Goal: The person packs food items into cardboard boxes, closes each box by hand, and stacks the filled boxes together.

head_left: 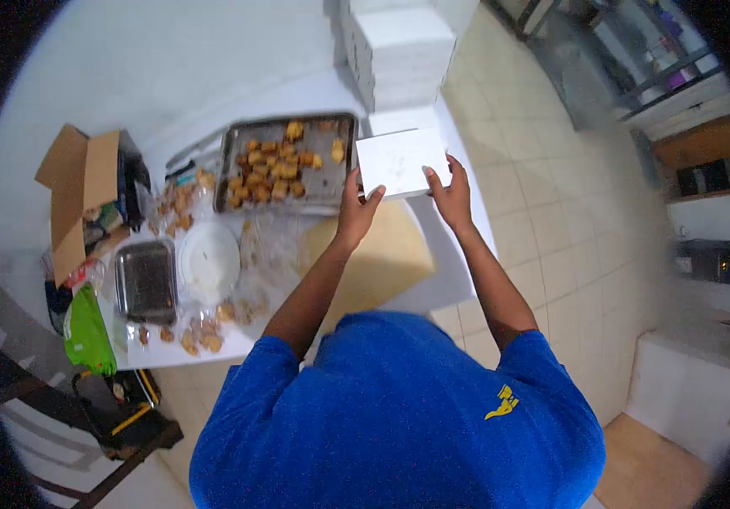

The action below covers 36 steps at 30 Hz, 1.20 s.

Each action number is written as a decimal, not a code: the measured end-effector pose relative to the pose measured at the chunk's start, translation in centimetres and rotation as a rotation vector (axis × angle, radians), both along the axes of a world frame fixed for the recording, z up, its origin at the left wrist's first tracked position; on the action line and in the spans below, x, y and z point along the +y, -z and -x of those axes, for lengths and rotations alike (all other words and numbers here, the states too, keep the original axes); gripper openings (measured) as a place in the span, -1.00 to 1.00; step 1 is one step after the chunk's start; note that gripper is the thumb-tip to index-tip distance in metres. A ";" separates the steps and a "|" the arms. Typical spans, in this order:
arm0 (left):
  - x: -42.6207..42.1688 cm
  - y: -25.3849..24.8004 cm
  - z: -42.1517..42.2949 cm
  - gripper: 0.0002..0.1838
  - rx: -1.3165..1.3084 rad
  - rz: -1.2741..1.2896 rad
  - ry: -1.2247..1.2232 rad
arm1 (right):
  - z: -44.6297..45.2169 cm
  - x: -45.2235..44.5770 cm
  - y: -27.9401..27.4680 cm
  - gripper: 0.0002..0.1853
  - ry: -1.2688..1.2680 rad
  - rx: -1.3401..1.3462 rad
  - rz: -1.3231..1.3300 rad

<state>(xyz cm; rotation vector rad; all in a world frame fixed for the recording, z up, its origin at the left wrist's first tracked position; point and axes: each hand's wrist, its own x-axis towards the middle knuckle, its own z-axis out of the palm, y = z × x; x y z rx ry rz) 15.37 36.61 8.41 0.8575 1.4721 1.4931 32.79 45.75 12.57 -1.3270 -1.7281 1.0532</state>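
A closed white cardboard box (400, 161) is held level above the right part of the table. My left hand (358, 209) grips its near left corner, thumb on top. On the opposite side my right hand (452, 197) holds the near right corner, its thumb also resting on the lid. Just left of the box lies a metal baking tray (322, 188) with many small golden-brown baked pieces (270, 170). Beneath my forearms a beige sheet (373, 254) covers part of the table. The undersides of the box and my fingertips are hidden.
Stacked white boxes (403, 59) stand at the table's far end. Leftward are a white plate (209, 263), a smaller dark tray (146, 284), bagged pieces (204, 333), an open brown carton (85, 187) and a green bag (89, 331). Tiled floor (526, 212) runs along the right.
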 end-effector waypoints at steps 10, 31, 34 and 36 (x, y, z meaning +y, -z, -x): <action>13.0 2.2 3.8 -0.32 0.833 0.271 -0.217 | 1.1 16.5 1.8 -0.30 -0.054 -0.530 -0.336; 14.4 -12.2 5.4 -0.33 0.035 -0.446 0.030 | 4.6 13.5 -11.5 -0.21 -0.096 -0.040 -0.660; 7.0 -11.4 5.2 -0.37 0.000 -0.448 0.054 | 2.9 5.8 -9.8 -0.28 -0.135 -0.002 -0.594; 1.5 -8.6 4.8 -0.35 0.084 -0.351 0.002 | 1.6 0.3 -8.1 -0.34 -0.166 0.045 -0.457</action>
